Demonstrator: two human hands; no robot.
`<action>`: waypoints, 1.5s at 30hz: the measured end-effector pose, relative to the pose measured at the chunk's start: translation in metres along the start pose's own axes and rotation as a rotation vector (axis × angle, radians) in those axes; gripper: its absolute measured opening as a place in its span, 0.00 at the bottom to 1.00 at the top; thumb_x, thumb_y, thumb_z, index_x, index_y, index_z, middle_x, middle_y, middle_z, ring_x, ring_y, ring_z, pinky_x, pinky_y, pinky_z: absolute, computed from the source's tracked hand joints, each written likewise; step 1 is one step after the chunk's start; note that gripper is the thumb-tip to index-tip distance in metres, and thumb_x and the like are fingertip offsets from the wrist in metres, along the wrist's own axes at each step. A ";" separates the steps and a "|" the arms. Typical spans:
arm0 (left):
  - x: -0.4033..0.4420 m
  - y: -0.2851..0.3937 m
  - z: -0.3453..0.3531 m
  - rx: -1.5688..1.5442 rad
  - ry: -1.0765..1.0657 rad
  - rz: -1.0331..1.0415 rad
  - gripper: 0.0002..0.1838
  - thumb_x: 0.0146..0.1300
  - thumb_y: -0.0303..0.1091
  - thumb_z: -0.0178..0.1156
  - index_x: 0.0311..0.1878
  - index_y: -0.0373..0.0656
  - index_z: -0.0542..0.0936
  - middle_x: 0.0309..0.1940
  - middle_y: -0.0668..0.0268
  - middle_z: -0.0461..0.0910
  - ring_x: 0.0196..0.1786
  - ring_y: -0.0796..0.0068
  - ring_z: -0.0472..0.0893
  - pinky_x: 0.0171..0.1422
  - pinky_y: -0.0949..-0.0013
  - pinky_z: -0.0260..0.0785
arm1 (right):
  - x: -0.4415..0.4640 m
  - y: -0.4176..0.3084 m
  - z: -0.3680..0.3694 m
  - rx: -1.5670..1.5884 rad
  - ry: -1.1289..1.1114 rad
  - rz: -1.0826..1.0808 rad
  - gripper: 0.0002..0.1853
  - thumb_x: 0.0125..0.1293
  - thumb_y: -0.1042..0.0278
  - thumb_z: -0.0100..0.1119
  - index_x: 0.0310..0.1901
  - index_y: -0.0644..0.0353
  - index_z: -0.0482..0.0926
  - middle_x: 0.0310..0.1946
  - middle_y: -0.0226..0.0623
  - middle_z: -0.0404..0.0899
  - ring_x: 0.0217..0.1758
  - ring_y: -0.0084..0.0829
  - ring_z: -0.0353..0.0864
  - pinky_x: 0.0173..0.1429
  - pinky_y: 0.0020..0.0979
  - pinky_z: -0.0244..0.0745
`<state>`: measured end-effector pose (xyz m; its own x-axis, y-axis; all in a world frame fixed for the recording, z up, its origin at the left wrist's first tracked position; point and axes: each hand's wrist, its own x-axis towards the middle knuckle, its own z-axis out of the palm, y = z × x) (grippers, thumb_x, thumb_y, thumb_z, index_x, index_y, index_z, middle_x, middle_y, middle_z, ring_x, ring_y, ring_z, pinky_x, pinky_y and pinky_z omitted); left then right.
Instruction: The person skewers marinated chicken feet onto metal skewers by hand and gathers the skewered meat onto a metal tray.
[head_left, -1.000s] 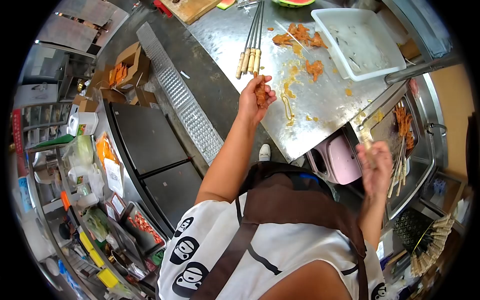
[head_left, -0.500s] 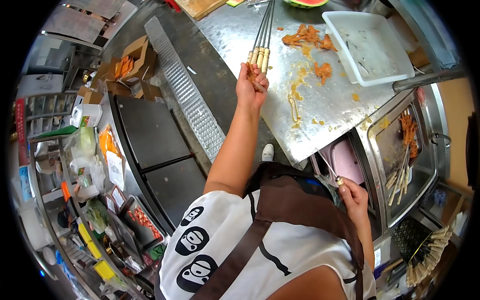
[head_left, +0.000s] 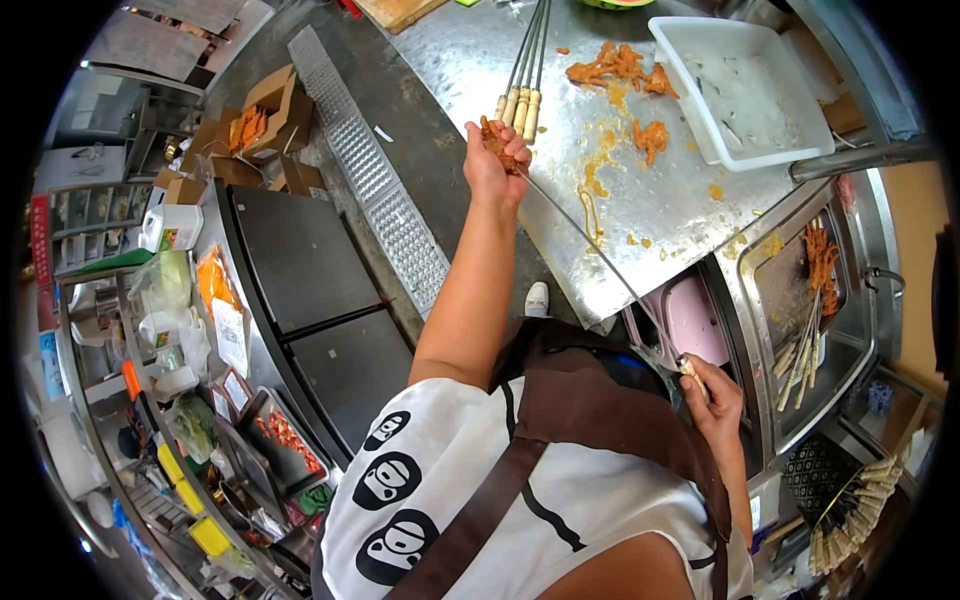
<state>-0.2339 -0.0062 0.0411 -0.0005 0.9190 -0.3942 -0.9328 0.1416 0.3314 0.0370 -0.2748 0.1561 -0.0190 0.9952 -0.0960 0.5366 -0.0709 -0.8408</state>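
Note:
My left hand [head_left: 494, 178] is closed around an orange-brown chicken foot [head_left: 497, 142], held near the table's left edge. Between the fingers and thumb of my right hand [head_left: 714, 402] is the wooden handle of a metal skewer [head_left: 612, 265]. The skewer slants up to the left, and its far end reaches my left hand; whether the tip is in the meat is hidden. Just beyond my left hand lie several wooden-handled skewers [head_left: 521, 108]. More chicken feet [head_left: 612, 66] rest on the metal table [head_left: 680, 215], with a single chicken foot [head_left: 650, 140] apart from them.
A white plastic tub [head_left: 745, 155] of cloudy liquid stands at the table's right. Loaded skewers [head_left: 800, 345] lie across a metal tray beside the sink. Below the table edge is a pink container [head_left: 690, 315]. At lower right, a black basket [head_left: 818, 475] holds several skewers.
The skewer in my right hand has swung into view, its far end now at my left hand. My right hand has shifted slightly down; the left has turned a little, showing more of the chicken foot.

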 end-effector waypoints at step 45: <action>0.010 -0.019 0.024 0.090 -0.277 0.042 0.14 0.69 0.44 0.41 0.34 0.44 0.66 0.22 0.70 0.63 0.21 0.80 0.62 0.23 0.77 0.58 | 0.006 0.009 0.032 -0.030 0.107 -0.025 0.15 0.55 0.77 0.61 0.45 0.66 0.76 0.37 0.45 0.79 0.38 0.35 0.81 0.44 0.27 0.73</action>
<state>-0.2075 0.0093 0.0517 0.0714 0.9884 -0.1339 -0.8985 0.1220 0.4216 0.0149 -0.2720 0.1308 0.0571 0.9982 -0.0167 0.5621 -0.0460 -0.8258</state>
